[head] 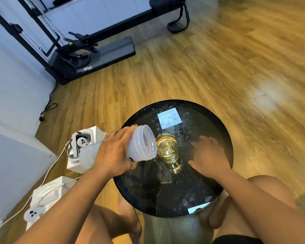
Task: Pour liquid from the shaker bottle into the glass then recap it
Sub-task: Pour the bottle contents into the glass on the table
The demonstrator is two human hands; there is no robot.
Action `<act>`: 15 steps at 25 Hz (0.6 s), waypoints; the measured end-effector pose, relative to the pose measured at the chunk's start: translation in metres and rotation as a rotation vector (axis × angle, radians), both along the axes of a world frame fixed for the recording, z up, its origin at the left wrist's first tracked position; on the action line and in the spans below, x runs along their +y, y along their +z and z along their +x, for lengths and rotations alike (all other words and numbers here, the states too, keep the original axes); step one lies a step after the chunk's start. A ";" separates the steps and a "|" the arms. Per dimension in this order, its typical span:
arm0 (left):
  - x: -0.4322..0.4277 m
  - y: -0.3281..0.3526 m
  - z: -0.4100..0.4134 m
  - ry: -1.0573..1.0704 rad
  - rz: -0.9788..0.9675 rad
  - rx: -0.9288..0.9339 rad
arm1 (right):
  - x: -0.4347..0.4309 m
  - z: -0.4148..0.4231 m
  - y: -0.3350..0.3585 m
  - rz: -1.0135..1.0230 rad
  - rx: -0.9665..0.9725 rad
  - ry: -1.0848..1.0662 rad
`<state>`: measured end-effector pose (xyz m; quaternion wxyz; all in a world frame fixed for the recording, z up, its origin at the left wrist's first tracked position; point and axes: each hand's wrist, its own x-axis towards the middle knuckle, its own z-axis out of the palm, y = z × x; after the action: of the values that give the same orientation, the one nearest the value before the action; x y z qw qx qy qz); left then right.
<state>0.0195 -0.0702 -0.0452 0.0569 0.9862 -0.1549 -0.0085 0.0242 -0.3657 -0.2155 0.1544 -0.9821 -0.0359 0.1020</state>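
Note:
My left hand [113, 152] grips a translucent white shaker bottle [141, 143], tipped on its side with its open, uncapped mouth over the rim of a clear glass [167, 150]. The glass stands near the middle of a round black glass table [217, 131] and holds yellowish liquid. A thin stream runs from the bottle's lip into the glass. My right hand [208, 154] lies flat on the table just right of the glass, fingers spread, holding nothing. The bottle's cap is not visible.
White boxes with headset gear [81, 143] and a cable [48, 173] sit on the wooden floor left of the table. A black exercise machine [88, 50] stands at the back left. My bare knees flank the table's near edge.

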 end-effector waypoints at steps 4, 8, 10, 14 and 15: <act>0.000 0.000 0.000 0.000 0.011 -0.008 | 0.000 0.000 -0.001 -0.008 0.003 0.002; 0.001 0.000 -0.001 -0.005 0.015 -0.012 | 0.000 0.001 -0.002 -0.009 0.005 0.000; 0.001 0.000 -0.001 -0.006 0.015 -0.012 | 0.000 0.001 -0.002 -0.012 0.004 0.003; 0.001 0.001 -0.002 0.001 0.017 -0.010 | 0.000 0.001 -0.002 -0.016 0.005 0.006; 0.001 0.001 -0.002 0.001 0.018 -0.011 | 0.000 0.001 -0.002 -0.015 0.004 0.006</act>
<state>0.0179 -0.0692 -0.0441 0.0470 0.9868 -0.1548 -0.0044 0.0247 -0.3658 -0.2173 0.1467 -0.9829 -0.0376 0.1047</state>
